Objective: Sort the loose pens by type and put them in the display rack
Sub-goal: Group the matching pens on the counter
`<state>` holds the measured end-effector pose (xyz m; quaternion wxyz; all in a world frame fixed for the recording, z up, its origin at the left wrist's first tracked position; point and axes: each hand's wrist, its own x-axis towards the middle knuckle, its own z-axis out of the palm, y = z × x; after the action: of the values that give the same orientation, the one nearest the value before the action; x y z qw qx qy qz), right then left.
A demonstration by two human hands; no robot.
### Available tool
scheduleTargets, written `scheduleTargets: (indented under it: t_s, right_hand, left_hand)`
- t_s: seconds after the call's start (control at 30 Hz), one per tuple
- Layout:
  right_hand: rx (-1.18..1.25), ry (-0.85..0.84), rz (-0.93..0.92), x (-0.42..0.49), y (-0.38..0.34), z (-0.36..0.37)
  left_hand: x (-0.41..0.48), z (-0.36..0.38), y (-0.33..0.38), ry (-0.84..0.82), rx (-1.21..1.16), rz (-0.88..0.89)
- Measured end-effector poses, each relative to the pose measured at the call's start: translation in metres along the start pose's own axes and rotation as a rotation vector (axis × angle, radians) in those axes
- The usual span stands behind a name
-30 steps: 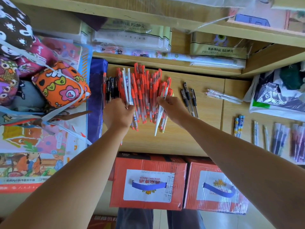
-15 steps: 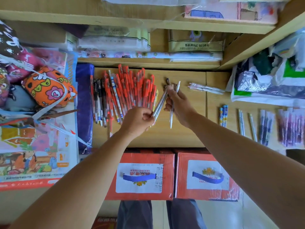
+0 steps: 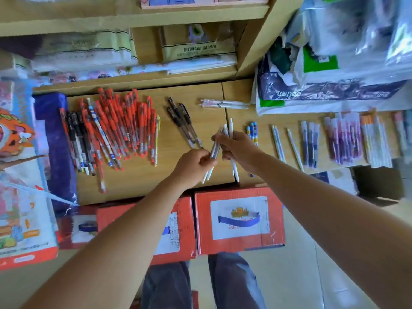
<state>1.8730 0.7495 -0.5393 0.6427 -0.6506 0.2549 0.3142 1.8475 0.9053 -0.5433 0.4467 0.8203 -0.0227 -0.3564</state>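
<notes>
A big pile of red-capped pens (image 3: pixel 124 128) lies on the wooden shelf (image 3: pixel 142 184), with a few black pens (image 3: pixel 77 134) at its left edge. Three black pens (image 3: pixel 184 122) lie apart to the right of the pile. My left hand (image 3: pixel 194 166) pinches a small bunch of white pens (image 3: pixel 215 148) near their lower ends. My right hand (image 3: pixel 238 150) grips white pens too, one (image 3: pixel 231 127) sticking up past the fingers, and touches the upper part of the bunch. Both hands hover just above the shelf's front edge.
Sorted groups lie along the shelf to the right: pale pens (image 3: pixel 223 103), blue patterned pens (image 3: pixel 253 132), white pens (image 3: pixel 278 143), purple pens (image 3: pixel 343 139), orange-tipped ones (image 3: pixel 374 139). Plastic bags (image 3: pixel 330 70) sit at back right. Two red cartons (image 3: pixel 240 219) stand below the shelf. Colourful pouches and books fill the left.
Both hands left the red pile carrying white pens and moved right along the shelf, coming together past the three black pens. The view has swung right.
</notes>
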Motion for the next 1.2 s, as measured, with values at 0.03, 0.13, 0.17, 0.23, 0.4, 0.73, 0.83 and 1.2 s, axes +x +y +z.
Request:
scheduleTargets:
  t_s: [0.03,0.13,0.17,0.23,0.4,0.73,0.83,1.2]
  right_hand:
    - [0.008,0.02,0.002,-0.001,0.003,-0.011]
    - [0.077,0.127,0.03,-0.008,0.011,-0.044]
    - [0.081,0.168,0.042,-0.01,0.014,-0.055]
    - [0.061,0.236,0.037,-0.015,0.021,-0.08]
    - [0.022,0.195,0.048,-0.03,0.034,-0.13]
    - [-0.303,0.351,0.031,-0.016,0.056,-0.197]
    - [-0.468,0.392,0.028,0.0,0.055,-0.204]
    - [-0.915,0.427,-0.129,0.022,0.053,-0.196]
  left_hand:
    - [0.002,0.007,0.004,-0.005,0.008,-0.013]
    - [0.012,0.028,0.015,0.03,0.014,-0.059]
    - [0.015,0.035,0.019,0.026,-0.002,-0.076]
    - [0.022,0.048,0.03,0.002,-0.033,-0.108]
    - [0.041,0.089,0.063,-0.063,-0.048,-0.103]
    - [0.073,0.14,0.093,0.061,0.26,-0.088]
    - [0.077,0.14,0.092,0.192,0.432,-0.034]
    - [0.091,0.145,0.075,0.302,0.411,-0.056]
